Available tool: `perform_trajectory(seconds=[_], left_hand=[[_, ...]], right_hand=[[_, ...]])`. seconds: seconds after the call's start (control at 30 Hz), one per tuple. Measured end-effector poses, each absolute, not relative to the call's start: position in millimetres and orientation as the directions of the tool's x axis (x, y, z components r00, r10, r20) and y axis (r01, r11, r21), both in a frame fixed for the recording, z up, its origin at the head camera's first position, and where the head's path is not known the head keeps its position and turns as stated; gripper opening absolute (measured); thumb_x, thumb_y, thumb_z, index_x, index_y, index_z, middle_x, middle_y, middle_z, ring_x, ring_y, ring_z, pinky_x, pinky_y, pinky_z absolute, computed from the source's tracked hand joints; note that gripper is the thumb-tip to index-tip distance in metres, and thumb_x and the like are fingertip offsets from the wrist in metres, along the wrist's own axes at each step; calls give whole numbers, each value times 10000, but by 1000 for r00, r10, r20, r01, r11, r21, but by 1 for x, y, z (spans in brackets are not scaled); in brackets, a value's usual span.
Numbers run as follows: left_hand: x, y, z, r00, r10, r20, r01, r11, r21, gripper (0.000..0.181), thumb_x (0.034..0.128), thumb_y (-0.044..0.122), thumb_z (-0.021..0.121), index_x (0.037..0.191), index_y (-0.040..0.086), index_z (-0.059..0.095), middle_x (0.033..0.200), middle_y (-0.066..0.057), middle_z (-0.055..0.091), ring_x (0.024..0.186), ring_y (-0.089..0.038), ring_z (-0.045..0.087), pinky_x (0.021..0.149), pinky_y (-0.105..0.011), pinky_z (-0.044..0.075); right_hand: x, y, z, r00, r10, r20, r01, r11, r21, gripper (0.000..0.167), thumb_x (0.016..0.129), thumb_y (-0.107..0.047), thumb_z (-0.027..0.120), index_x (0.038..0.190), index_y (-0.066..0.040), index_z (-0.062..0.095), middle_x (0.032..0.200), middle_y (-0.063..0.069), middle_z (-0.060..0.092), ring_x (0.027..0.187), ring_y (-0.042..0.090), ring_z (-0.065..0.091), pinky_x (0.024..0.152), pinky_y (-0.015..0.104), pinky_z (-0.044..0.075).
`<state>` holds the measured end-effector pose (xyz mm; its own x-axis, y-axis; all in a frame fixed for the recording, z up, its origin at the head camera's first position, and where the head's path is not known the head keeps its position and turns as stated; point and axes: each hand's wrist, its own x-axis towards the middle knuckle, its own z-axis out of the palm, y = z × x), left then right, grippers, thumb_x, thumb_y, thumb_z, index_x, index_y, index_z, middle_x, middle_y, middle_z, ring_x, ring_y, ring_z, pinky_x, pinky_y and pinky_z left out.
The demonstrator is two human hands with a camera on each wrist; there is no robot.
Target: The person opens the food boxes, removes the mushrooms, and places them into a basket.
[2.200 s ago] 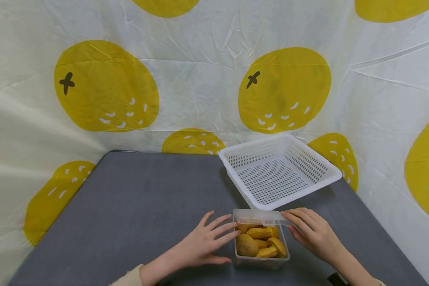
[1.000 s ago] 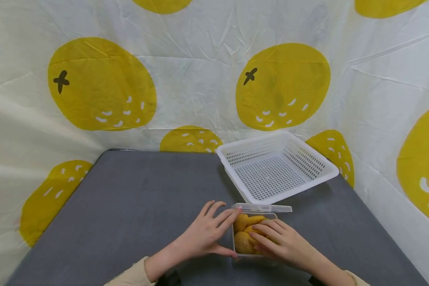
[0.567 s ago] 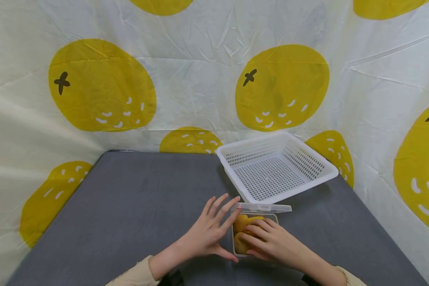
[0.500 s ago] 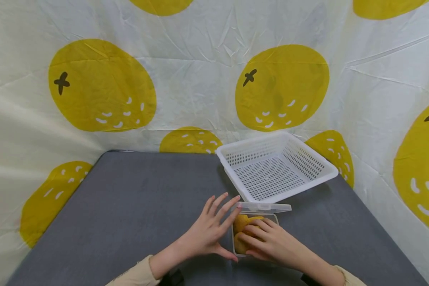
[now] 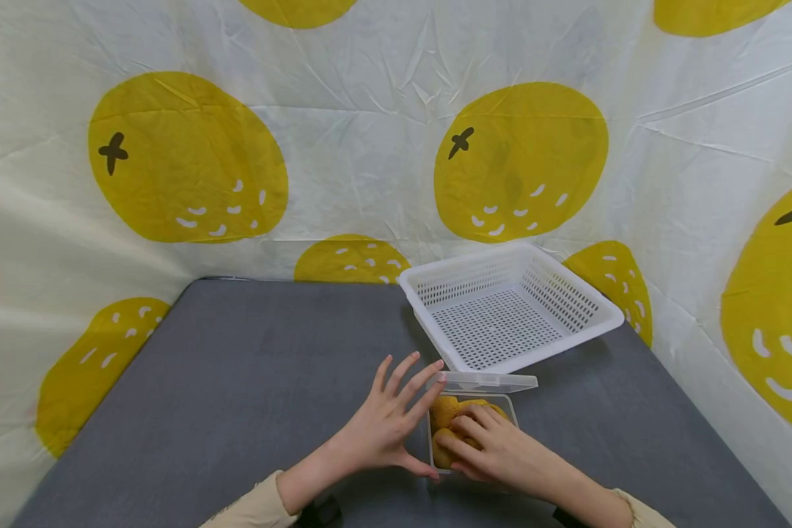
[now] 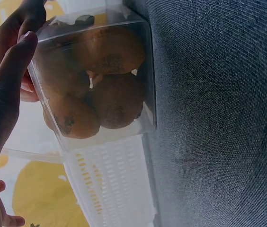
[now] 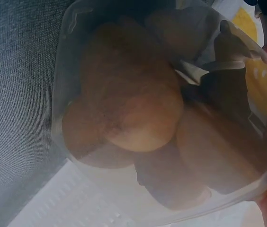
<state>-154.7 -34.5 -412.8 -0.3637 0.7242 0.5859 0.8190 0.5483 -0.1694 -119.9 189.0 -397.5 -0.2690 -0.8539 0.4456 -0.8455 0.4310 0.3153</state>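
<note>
A clear plastic box (image 5: 516, 418) with yellow-brown mushrooms (image 5: 444, 411) inside stands near the front of the table. Its clear lid (image 5: 491, 383) is raised at the far side. My left hand (image 5: 386, 425) is at the box's left side, fingers spread, thumb at the near left corner. My right hand (image 5: 495, 447) reaches in from the right, its bent fingers around a mushroom that it mostly covers; the fingertips are partly hidden. Through the wall, the left wrist view shows several mushrooms (image 6: 117, 101), and the right wrist view shows a large rounded mushroom (image 7: 143, 118) up close.
Behind the box stands a white perforated basket (image 5: 508, 323), close to the raised lid. The grey table (image 5: 290, 352) extends left and back to a white curtain (image 5: 356, 147) with yellow fruit prints.
My right hand has let go of the lid, which it held earlier, and moved left into the box. Recently its fingers have shifted slightly among the mushrooms. My left fingers have spread wider.
</note>
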Motion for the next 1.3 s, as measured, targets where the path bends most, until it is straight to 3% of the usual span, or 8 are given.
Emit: perform_trajectory(seconds=[0.33,0.43,0.6,0.87,1.03,1.3], left_hand=[[-155,-35,-414,-358,724,590,815,551,-181,1237,497,849,515,1423,90,206,1487,-109,166,1354,-353,133,1004,-595,167],[-155,-34,-415,-353,725,592,816,548,-184,1238,494,845,522,1422,88,208,1481,-113,185,1354,-351,135,997,-601,180],[-154,-34,-414,-352,723,594,819,546,-179,1248,479,837,546,1419,85,216,1461,-130,236,1354,-351,133,993,-607,179],[-153,-34,-414,-361,722,590,817,550,-173,1244,485,834,546,1423,91,206,1473,-117,209,1356,-349,130,996,-611,177],[-153,-34,-415,-362,721,591,816,552,-172,1242,485,835,544,1424,96,205,1473,-117,211,1357,-350,128,1007,-605,157],[-154,-34,-416,-364,718,593,816,553,-169,1241,482,827,554,1426,101,204,1469,-113,219,1356,-344,127,996,-610,178]], right_hand=[[-116,191,-399,-279,-859,429,-845,432,316,319,941,-354,339,1134,-200,540,1003,21,536,925,188,508,782,318,445],[-114,194,-396,-285,-860,422,-849,431,305,317,901,-360,469,1179,-220,528,1037,36,534,949,197,504,785,328,436],[-113,195,-392,-273,-862,427,-863,416,288,522,749,-373,685,1223,-232,518,1062,47,530,966,206,486,782,353,421],[-113,193,-394,-256,-848,464,-851,426,309,339,872,-445,473,1144,-262,555,1016,35,539,935,204,500,771,362,425],[-112,194,-392,-258,-847,465,-851,427,307,317,876,-419,474,1141,-264,550,1029,43,533,944,212,494,765,365,425],[-107,197,-383,-269,-819,506,-832,462,307,322,933,-402,334,1084,-242,569,1036,52,539,956,220,498,775,381,412]])
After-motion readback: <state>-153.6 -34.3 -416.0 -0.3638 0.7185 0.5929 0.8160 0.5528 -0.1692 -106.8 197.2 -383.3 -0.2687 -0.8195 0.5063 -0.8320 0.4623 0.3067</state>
